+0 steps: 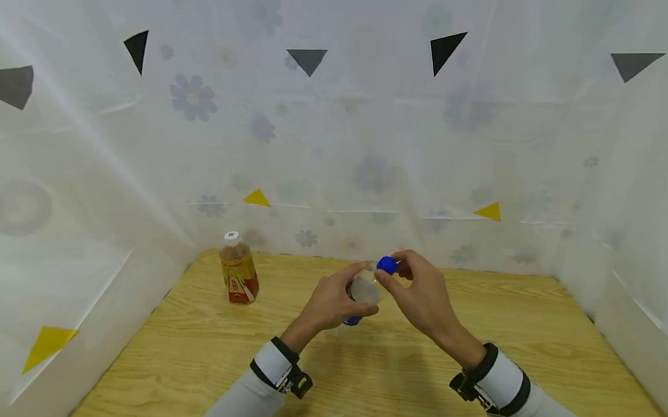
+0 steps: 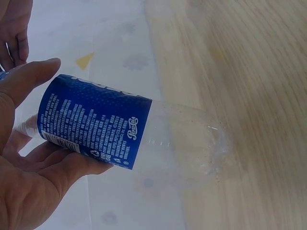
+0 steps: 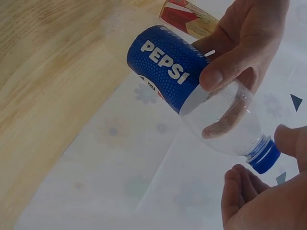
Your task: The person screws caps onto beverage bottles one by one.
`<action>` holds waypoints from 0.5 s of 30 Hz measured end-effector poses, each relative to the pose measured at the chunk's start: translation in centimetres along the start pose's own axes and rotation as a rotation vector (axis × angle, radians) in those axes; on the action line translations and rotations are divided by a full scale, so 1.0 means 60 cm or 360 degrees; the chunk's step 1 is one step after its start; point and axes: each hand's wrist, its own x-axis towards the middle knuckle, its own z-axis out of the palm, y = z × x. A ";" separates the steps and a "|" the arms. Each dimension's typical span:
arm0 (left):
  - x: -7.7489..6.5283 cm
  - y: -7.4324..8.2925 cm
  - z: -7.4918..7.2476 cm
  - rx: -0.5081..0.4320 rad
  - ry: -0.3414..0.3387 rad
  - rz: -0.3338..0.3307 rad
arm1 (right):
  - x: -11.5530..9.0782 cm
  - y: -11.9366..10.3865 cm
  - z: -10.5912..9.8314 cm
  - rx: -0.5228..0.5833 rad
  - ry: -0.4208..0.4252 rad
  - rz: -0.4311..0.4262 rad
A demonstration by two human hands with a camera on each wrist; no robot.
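Observation:
A clear plastic Pepsi bottle [image 3: 165, 67] with a blue label lies tilted in the air above the table. My left hand [image 1: 332, 300] grips it around the body, thumb on one side and fingers on the other. On its neck sits a blue bottle cap [image 1: 386, 265], pointing toward my right hand [image 1: 422, 295]. That hand has its thumb and bent fingers on either side of the cap; in the right wrist view the thumb [image 3: 288, 140] meets the cap's side. No liquid shows in the bottle's base end in the left wrist view.
At the back left of the wooden table [image 1: 201, 365] stands an upright bottle of reddish-brown drink [image 1: 240, 273] with a white cap and a yellow label. Pale patterned sheeting [image 1: 343, 140] with triangles surrounds the table at the back and sides.

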 end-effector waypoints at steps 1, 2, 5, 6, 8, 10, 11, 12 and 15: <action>0.000 0.000 0.000 -0.0004 -0.0002 0.0004 | -0.001 -0.001 -0.002 -0.0013 -0.0034 0.0020; 0.001 0.000 0.001 -0.0004 -0.0004 0.0007 | -0.001 -0.002 -0.004 -0.0031 -0.0066 0.0036; 0.001 0.000 0.002 0.0003 -0.0001 0.0009 | -0.003 -0.007 -0.009 -0.0087 -0.0137 0.0012; 0.001 0.000 0.002 0.0005 0.0001 0.0007 | -0.003 -0.009 -0.011 -0.0101 -0.0153 -0.0021; 0.001 0.001 0.002 0.0011 0.0004 0.0003 | -0.004 -0.012 -0.015 -0.0117 -0.0177 -0.0083; 0.001 0.001 0.003 0.0017 0.0004 -0.0001 | -0.005 -0.015 -0.019 -0.0116 -0.0188 -0.0139; 0.001 0.002 0.003 0.0020 0.0002 -0.0004 | -0.005 -0.016 -0.020 -0.0113 -0.0191 -0.0156; 0.001 0.002 0.003 0.0021 0.0001 -0.0006 | -0.005 -0.017 -0.020 -0.0108 -0.0189 -0.0171; 0.001 0.002 0.004 0.0025 -0.0005 -0.0008 | -0.005 -0.018 -0.021 -0.0090 -0.0170 -0.0176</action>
